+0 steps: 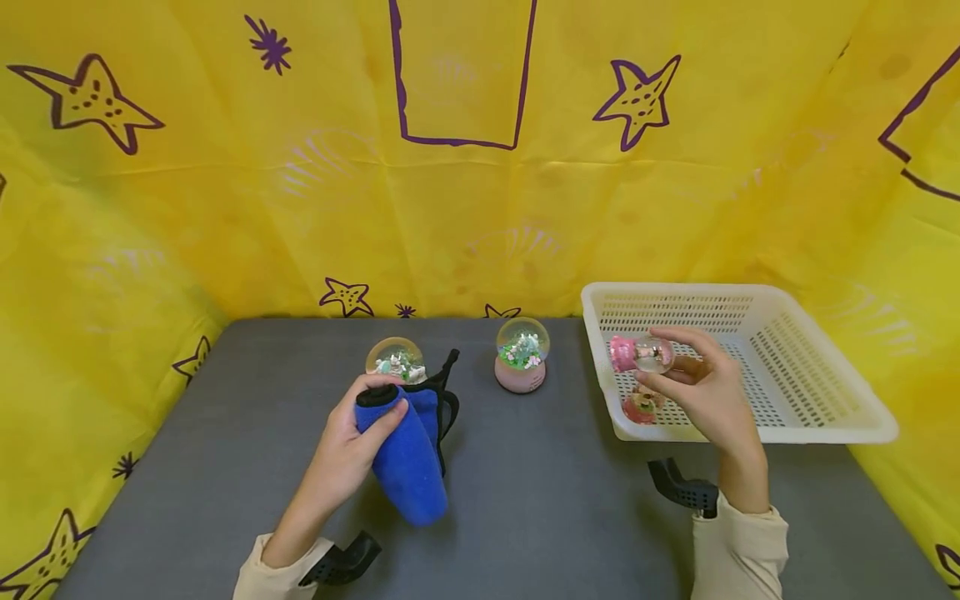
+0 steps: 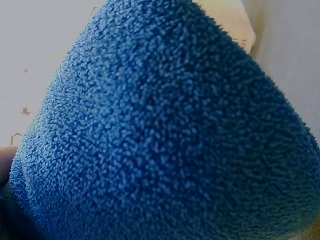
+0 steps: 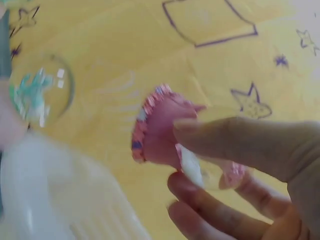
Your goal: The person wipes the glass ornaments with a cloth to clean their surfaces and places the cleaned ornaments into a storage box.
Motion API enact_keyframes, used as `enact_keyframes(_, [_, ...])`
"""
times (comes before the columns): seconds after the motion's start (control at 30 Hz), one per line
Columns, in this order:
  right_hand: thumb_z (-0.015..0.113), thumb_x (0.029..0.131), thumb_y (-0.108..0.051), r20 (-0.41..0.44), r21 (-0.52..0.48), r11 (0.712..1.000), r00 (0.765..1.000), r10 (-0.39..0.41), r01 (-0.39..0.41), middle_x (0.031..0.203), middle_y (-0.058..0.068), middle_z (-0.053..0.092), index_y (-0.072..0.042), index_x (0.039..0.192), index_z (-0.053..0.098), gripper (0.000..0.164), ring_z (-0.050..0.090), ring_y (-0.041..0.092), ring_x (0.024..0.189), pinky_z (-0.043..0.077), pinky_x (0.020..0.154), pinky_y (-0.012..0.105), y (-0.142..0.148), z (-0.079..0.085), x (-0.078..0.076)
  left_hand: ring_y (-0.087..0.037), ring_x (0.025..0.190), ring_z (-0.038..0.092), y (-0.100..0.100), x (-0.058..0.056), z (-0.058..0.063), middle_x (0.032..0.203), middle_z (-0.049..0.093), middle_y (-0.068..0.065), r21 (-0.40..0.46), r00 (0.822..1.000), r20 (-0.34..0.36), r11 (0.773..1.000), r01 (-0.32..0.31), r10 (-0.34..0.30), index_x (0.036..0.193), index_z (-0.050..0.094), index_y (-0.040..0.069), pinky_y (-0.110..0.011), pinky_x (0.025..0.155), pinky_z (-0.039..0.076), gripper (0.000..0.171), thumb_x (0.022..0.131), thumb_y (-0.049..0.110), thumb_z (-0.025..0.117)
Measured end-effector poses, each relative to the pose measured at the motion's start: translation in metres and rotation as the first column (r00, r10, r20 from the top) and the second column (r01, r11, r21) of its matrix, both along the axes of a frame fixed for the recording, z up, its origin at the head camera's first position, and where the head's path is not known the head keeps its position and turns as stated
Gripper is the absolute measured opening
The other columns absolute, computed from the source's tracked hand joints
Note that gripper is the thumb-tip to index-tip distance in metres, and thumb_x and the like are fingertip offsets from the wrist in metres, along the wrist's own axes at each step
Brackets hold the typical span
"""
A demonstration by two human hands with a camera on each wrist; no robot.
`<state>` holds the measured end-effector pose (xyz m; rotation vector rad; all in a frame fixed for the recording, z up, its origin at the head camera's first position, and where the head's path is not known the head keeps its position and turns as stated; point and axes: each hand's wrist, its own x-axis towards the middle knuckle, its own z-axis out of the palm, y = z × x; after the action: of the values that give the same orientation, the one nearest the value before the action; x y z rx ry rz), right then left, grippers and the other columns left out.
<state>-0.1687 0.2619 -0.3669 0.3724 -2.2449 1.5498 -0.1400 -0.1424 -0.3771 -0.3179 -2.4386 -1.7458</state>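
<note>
My left hand (image 1: 341, 454) grips a bunched blue cloth (image 1: 411, 475) with black edging, which fills most of the left wrist view. Just behind the cloth, partly hidden by it, stands a snow globe (image 1: 395, 358). My right hand (image 1: 708, 387) pinches a small snow globe with a pink base (image 1: 622, 353), tipped on its side over the left part of the white basket. In the right wrist view, thumb and fingers hold its glass end, with the pink base (image 3: 160, 125) pointing left. Below it in the basket lies another small figured globe (image 1: 641, 406) with a reddish base.
The white perforated basket (image 1: 832, 429) stands at the right of the grey table (image 1: 525, 517). Between the cloth and the basket, a snow globe with a pale pink base (image 1: 520, 377) stands upright. A yellow patterned cloth backdrop (image 1: 465, 217) rises behind the table and along its sides.
</note>
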Motion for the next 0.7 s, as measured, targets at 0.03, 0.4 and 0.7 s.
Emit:
enact_keyframes(0.03, [0.076, 0.073, 0.018, 0.018, 0.036, 0.998, 0.999, -0.043, 0.042, 0.115, -0.008, 0.056, 0.009, 0.124, 0.060, 0.053, 0.067, 0.001, 0.073, 0.055, 0.071, 0.012, 0.005, -0.001, 0.001, -0.005, 0.110, 0.052, 0.001, 0.000, -0.001, 0.121, 0.060, -0.003, -0.003, 1.000, 0.001, 1.000, -0.001, 0.001, 0.121, 0.057, 0.009, -0.018, 0.093, 0.040, 0.024, 0.098, 0.015, 0.062])
enact_keyframes(0.4, [0.082, 0.076, 0.003, 0.061, 0.381, 0.911, 0.979, -0.194, 0.156, 0.122, 0.012, 0.058, 0.002, 0.124, 0.064, 0.052, 0.068, 0.008, 0.077, 0.046, 0.065, 0.004, 0.051, -0.018, -0.014, -0.011, 0.103, 0.055, 0.005, 0.004, -0.003, 0.120, 0.061, -0.007, -0.024, 0.999, 0.005, 0.999, 0.041, -0.041, 0.122, 0.057, 0.013, -0.025, 0.087, 0.045, 0.026, 0.097, 0.015, 0.064])
enact_keyframes(0.7, [0.083, 0.070, 0.004, 0.047, 0.615, 0.780, 0.982, -0.181, 0.114, 0.111, 0.028, 0.058, 0.002, 0.112, 0.068, 0.045, 0.058, 0.033, 0.082, 0.047, 0.063, 0.021, 0.075, -0.025, -0.023, -0.011, 0.106, 0.057, 0.006, 0.005, -0.002, 0.124, 0.063, -0.007, -0.035, 0.998, 0.003, 0.997, 0.064, -0.064, 0.123, 0.058, 0.015, -0.026, 0.089, 0.047, 0.027, 0.096, 0.015, 0.065])
